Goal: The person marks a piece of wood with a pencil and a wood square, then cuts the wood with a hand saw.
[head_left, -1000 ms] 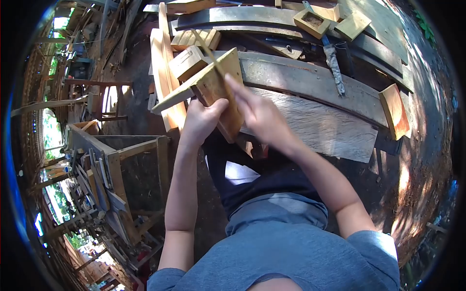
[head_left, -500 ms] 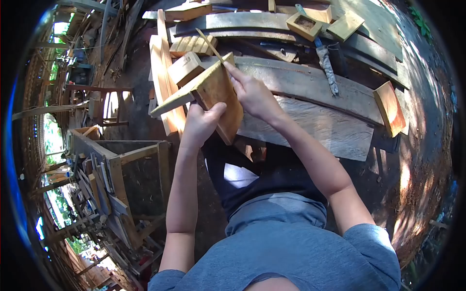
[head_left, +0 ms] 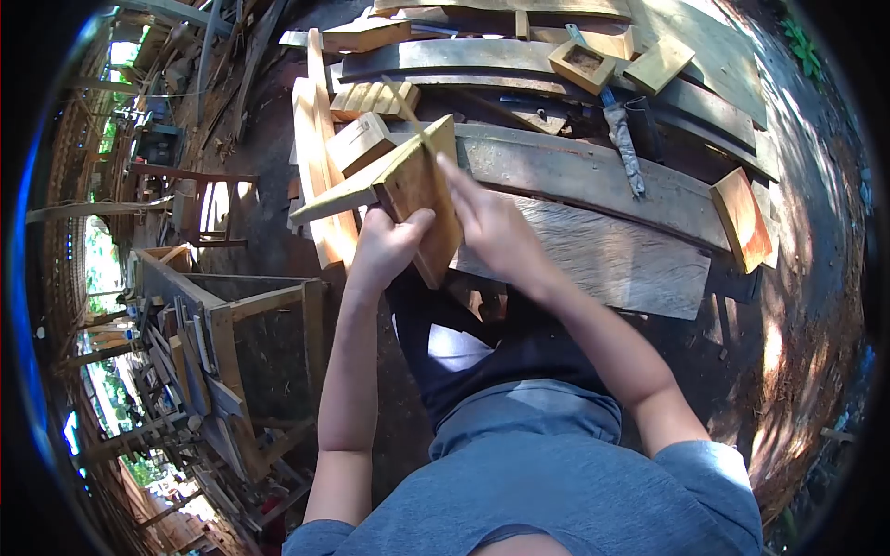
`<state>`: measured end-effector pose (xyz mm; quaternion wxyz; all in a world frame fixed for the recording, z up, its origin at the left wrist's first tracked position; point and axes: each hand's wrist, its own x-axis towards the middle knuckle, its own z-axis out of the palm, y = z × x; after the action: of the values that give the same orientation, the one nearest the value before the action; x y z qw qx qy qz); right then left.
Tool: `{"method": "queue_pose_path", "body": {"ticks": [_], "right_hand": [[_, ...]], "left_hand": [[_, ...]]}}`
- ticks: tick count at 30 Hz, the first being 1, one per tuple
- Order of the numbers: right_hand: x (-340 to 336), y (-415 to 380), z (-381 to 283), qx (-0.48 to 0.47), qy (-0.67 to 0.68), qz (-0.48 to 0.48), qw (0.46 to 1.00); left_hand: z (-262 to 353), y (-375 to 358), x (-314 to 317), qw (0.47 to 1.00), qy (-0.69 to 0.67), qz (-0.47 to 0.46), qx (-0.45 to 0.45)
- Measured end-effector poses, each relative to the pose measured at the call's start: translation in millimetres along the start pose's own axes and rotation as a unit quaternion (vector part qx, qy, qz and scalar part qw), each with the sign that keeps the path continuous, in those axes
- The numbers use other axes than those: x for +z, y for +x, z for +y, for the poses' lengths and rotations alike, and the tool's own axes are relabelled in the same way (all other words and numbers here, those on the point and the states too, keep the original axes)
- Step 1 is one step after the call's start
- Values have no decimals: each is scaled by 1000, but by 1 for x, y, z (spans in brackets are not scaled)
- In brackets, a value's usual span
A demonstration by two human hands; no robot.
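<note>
My left hand [head_left: 387,243] is closed on a wooden corner piece [head_left: 431,208], two boards joined at an angle, its thumb pressed on the broad face. The other board [head_left: 343,193] reaches out to the left. In my right hand [head_left: 496,227], somewhat smeared by motion, is the near end of a thin, light-coloured stick [head_left: 408,109]. That stick lies across the top edge of the corner piece, its far end pointing up and left. Just behind the held piece sits a pale wooden block [head_left: 361,144].
Grey planks [head_left: 593,171] form the work surface. On it are a grooved block [head_left: 375,100], a hollowed wooden box [head_left: 581,67], a flat board [head_left: 659,70] and a tool with a wrapped handle [head_left: 623,148]. An angled wood piece [head_left: 743,221] stands at right; a wooden frame [head_left: 222,338] is at left.
My right hand has moved down and toward my body with the stick, which slid along the top edge. My left hand keeps its hold on the corner piece. The whole view has shifted slightly.
</note>
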<state>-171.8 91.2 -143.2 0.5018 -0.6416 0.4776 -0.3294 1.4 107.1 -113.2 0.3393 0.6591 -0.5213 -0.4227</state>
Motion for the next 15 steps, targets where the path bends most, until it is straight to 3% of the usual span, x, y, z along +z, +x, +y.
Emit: {"method": "queue_pose_path", "body": {"ticks": [2, 3, 4, 6, 8, 13, 15], "right_hand": [[6, -34, -10, 7, -28, -29, 999], [10, -35, -5, -29, 8, 2, 1000], [-2, -25, -12, 30, -13, -49, 998], [-2, 12, 7, -20, 7, 16, 1000], [-10, 51, 17, 20, -42, 14, 999], [-7, 64, 32, 8, -125, 18, 992], [-2, 70, 49, -62, 7, 54, 997]], "left_hand": [[10, -3, -2, 999, -36, -11, -32], [7, -3, -4, 998, -5, -20, -51], [6, -4, -6, 997, 25, -29, -69], [5, -8, -2, 998, 21, -27, -58], [-1, -9, 6, 996, 65, 15, 59], [3, 1, 2, 998, 41, -13, 37], [4, 0, -2, 997, 66, -36, 5]]}}
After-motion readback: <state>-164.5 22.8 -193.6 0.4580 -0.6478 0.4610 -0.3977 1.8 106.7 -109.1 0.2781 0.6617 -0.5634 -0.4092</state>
